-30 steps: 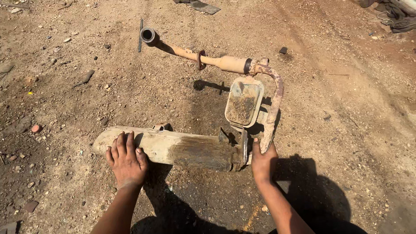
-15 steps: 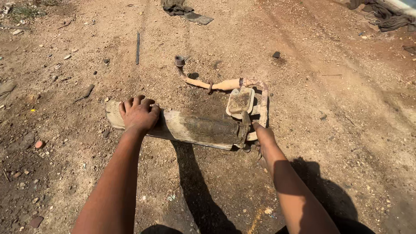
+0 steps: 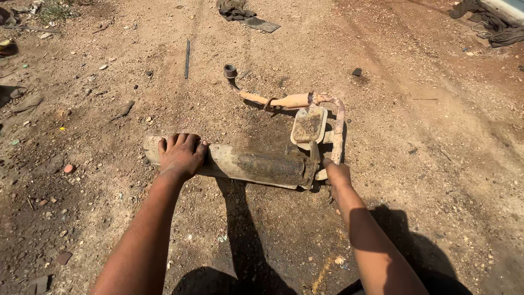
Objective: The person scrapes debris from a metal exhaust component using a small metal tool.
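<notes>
Ground: dry brown dirt ground (image 3: 436, 164) strewn with pebbles, carrying everything else.
Exhaust: long, rusty, mud-caked metal exhaust muffler (image 3: 256, 164) lying flat across the middle of the dirt, its near end running into a bracket.
Pipe: thin, bent, pale-orange rusted pipe (image 3: 284, 101) curving from the muffler's right end up to a dark round opening farther away.
Plate: dirty rounded-rectangle heat shield plate (image 3: 308, 125) sitting between pipe and muffler.
Left hand: left hand (image 3: 180, 155) laid palm-down over the muffler's left end, fingers spread and curled over its far edge, pressing rather than clenched.
Right hand: right hand (image 3: 337, 173) at the muffler's right end, touching the bracket; fingers mostly hidden, so I cannot tell how far they close.
Cloth: dark rag (image 3: 240, 11) lying well apart, at the far edge.
</notes>
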